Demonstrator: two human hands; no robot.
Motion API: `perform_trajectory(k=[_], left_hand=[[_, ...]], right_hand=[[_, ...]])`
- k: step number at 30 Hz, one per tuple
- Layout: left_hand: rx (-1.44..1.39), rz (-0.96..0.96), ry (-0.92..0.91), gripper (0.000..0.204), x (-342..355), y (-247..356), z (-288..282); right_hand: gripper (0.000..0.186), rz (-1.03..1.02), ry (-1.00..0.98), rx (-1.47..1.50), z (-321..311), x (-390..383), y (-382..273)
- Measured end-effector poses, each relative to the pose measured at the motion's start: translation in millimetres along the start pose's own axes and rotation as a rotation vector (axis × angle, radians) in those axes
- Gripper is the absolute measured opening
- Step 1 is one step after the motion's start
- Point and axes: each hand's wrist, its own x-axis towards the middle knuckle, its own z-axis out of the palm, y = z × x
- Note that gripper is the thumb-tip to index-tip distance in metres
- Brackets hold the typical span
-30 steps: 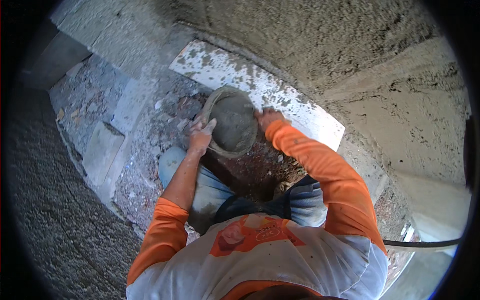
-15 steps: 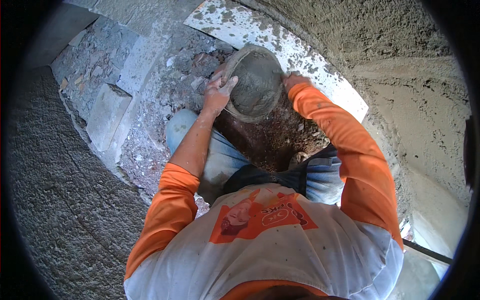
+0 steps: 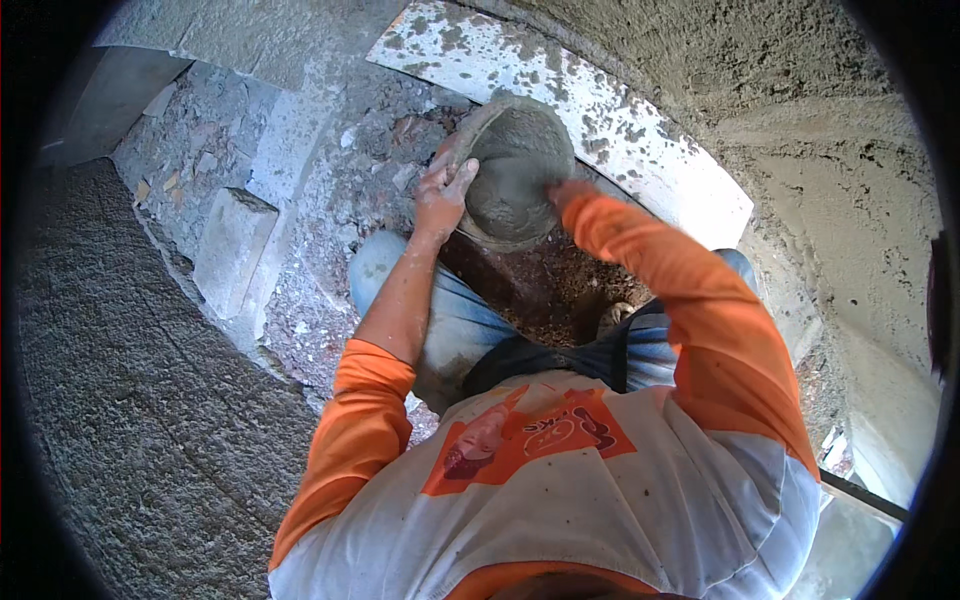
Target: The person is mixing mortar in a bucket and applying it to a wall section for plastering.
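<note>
A round bucket (image 3: 462, 140) coated in dried mortar leans between my knees, its mouth turned up towards me. Wet grey mortar (image 3: 510, 190) fills much of it. My left hand (image 3: 445, 195) grips the bucket's left rim, thumb over the inside and fingers around the outer wall. At the right edge of the mouth, my right hand (image 3: 572, 197) reaches in over the mortar. Motion blurs its fingers, and I cannot make out whether a tool is in them.
Behind the bucket lies a white board (image 3: 640, 140) spattered with mortar, along a rough plastered wall (image 3: 810, 70). Broken rubble (image 3: 350, 190) covers the ground to the left, with a concrete block (image 3: 232, 250) on it. A rough grey surface (image 3: 150, 370) fills the lower left.
My right hand has moved from outside the rim to the left, over the bucket's mouth. The mortar's surface looks more hollowed and stirred. My left hand keeps its hold on the rim.
</note>
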Motion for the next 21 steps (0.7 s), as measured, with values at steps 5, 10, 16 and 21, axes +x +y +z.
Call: perform_trajectory(k=[5, 10, 16, 21], left_hand=[[0.004, -0.075, 0.005, 0.036, 0.6, 13.6, 3.0], [0.136, -0.044, 0.082, 0.037, -0.1, 0.7, -15.2], [0.035, -0.371, 0.243, 0.042, -27.3, 85.1, -21.8], [0.180, -0.132, 0.316, 0.039, -78.3, 209.5, -35.4]], right_hand=[[0.031, -0.083, -0.062, 0.194, 56.5, -15.7, -11.1], [0.024, 0.141, 0.118, 0.187, -31.1, 17.9, -6.2], [0.023, -0.086, -0.085, 0.117, -8.9, -36.2, -27.4], [0.022, -0.103, -0.177, 0.053, -148.5, -70.9, -18.5]])
